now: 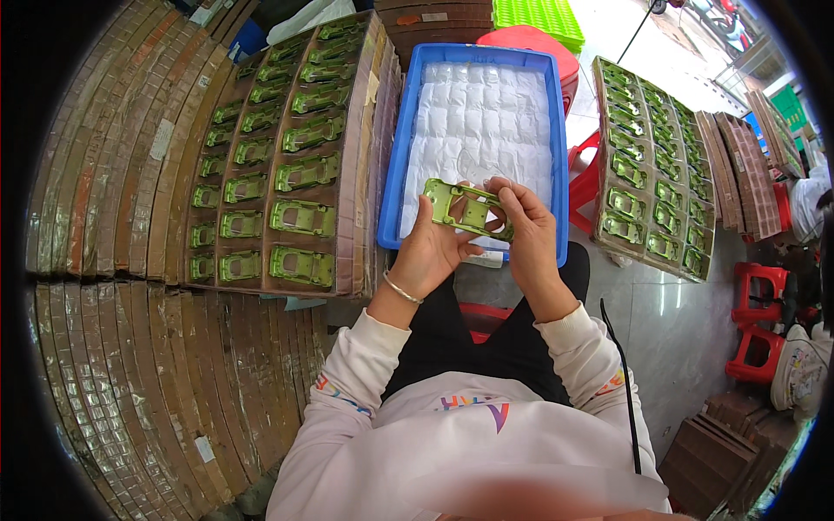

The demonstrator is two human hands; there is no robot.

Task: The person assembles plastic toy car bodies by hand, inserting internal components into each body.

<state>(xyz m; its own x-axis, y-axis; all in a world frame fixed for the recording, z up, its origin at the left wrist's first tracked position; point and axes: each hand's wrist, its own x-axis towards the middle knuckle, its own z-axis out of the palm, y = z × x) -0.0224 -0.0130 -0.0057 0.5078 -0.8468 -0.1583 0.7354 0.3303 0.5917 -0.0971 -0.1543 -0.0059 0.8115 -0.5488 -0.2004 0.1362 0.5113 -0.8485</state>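
Holding a green toy-car body shell [467,208] between them, both hands sit just above picture centre, over the near rim of a blue plastic tray [391,165]. The left hand [427,247] closes its fingers around the shell's 9 o'clock end, thumb on top; a thin bracelet [402,288] circles that wrist. The right hand [527,227] pinches the shell's 3 o'clock end, fingertips [504,193] curled onto its upper edge. The shell lies roughly flat, tilted slightly down toward 4 o'clock, its window openings showing through. Inside the tray a white padded liner [482,122] covers the floor. At 9 o'clock from the hands, a brown cardboard sheet [347,208] carries rows of matching green shells [301,217], resting on tall stacks of similar sheets [113,174]. At 2 to 3 o'clock, a second loaded sheet [656,174] leans beside further stacks. Red stools [757,286] stand at 4 o'clock on the grey floor [669,330].
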